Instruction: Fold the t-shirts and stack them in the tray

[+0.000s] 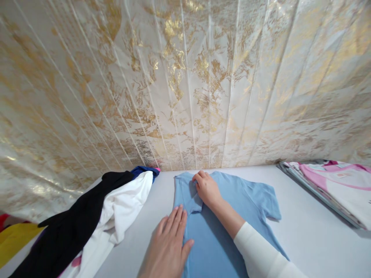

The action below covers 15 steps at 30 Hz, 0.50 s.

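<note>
A light blue short-sleeved T-shirt (226,231) lies on the white table in front of me. Its left side is folded inward, with that sleeve turned over onto the body; the right sleeve points outward. My left hand (171,241) rests flat along the folded left edge, fingers stretched out. Near the collar, my right hand (207,189) has its fingers curled down onto the shirt, by the folded sleeve's edge. What its fingertips pinch is partly hidden, but they press on the blue cloth. The shirt's lower end runs out of view.
To the left lies a loose heap of clothes: a black garment (87,216), a white one (127,204) and a yellow one (20,239). At the right is a stack of folded clothes (342,185). A gold-patterned curtain (185,85) hangs behind the white table (313,247).
</note>
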Each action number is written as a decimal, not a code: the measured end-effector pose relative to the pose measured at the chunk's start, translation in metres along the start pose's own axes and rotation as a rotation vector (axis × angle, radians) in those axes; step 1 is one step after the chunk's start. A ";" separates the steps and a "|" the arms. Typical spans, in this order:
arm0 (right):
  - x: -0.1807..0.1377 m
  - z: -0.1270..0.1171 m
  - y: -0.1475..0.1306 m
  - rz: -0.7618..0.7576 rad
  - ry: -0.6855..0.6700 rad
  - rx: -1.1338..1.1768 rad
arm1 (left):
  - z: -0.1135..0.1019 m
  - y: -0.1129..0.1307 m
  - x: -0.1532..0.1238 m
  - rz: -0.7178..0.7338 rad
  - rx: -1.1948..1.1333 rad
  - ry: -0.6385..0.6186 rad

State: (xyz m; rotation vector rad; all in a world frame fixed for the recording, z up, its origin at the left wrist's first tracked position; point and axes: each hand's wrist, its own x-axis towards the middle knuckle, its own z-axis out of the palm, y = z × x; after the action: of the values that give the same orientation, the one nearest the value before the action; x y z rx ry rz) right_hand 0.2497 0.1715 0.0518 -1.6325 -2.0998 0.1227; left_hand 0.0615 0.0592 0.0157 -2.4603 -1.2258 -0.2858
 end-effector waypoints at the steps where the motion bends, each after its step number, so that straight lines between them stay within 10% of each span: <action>1: 0.000 -0.002 -0.005 -0.024 0.010 -0.001 | 0.000 -0.002 0.000 0.016 0.017 0.040; 15: -0.014 0.036 -0.037 -0.232 -0.208 0.033 | 0.019 0.023 -0.014 -0.009 0.088 0.283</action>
State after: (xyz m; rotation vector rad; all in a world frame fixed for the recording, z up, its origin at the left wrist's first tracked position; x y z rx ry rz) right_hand 0.2048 0.1553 0.0287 -1.3959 -2.4136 0.2590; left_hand 0.0712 0.0444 -0.0124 -2.2470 -1.1037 -0.5492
